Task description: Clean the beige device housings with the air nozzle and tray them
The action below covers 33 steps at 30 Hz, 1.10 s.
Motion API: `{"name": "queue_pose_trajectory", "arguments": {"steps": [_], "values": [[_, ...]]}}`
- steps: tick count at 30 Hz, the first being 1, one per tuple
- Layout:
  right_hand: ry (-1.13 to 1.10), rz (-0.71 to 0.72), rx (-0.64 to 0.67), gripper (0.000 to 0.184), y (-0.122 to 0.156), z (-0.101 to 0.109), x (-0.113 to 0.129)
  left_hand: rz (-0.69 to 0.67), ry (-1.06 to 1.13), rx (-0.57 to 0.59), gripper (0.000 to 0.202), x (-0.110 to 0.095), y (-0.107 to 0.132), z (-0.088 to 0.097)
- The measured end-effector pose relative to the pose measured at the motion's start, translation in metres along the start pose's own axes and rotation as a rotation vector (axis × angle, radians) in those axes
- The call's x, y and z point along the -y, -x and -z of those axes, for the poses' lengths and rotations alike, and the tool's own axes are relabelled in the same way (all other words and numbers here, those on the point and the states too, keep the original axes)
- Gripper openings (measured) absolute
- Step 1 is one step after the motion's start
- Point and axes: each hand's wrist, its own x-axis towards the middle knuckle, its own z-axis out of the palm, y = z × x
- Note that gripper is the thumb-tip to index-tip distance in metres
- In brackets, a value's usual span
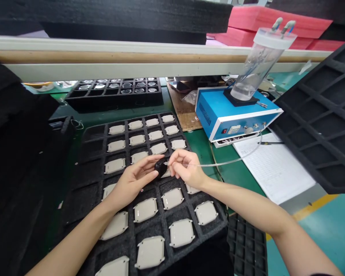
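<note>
Seemingly, left hand (pixel 132 184) clamped on black lump (pixel 161 168), right hand (pixel 186 168) pinching clear tubing (pixel 224 162), above foam tray (pixel 89 172)

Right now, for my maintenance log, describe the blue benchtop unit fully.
The blue benchtop unit is a metal-looking case with white trim, side vents and a front panel bearing a red switch and fittings. A clear cylinder stands on a black base on top; a clear tube leaves the front. It sits on a green mat.
</note>
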Motion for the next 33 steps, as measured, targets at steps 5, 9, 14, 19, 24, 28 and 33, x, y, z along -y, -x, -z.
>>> {"name": "queue_pose_trajectory", "arguments": {"steps": [5, 9, 14, 19, 24, 28, 33], "values": [[0.004, -0.007, 0.0, 0.005, 0.0001, 0.0, 0.0003, 0.011, -0.005, -0.005, 0.041, -0.0009, -0.0015, -0.0008], [0.004, -0.01, 0.001, 0.005, 0.0001, 0.0001, 0.0007, 0.005, 0.009, -0.017, 0.04, -0.0013, -0.0005, -0.0006], [0.01, -0.023, -0.001, 0.005, 0.0002, -0.0002, 0.0018, 0.007, 0.021, -0.02, 0.039, -0.0018, 0.0001, -0.0006], [0.009, -0.009, 0.005, 0.005, 0.0002, 0.0, 0.0018, 0.015, 0.031, -0.027, 0.038, -0.004, -0.0007, -0.0018], [0.016, -0.005, 0.006, 0.005, 0.0004, 0.0005, 0.0011, 0.018, 0.029, -0.022, 0.038, -0.0057, -0.0007, -0.0025], [0.017, -0.01, 0.003, 0.005, 0.0004, 0.0003, 0.001, 0.008, 0.03, -0.008, 0.037, -0.0049, -0.0006, -0.0023], [0.02, -0.013, 0.005, 0.005, 0.0, 0.0002, 0.0012, 0.012, 0.039, -0.019, 0.038, -0.0035, -0.0007, -0.0021]]}}
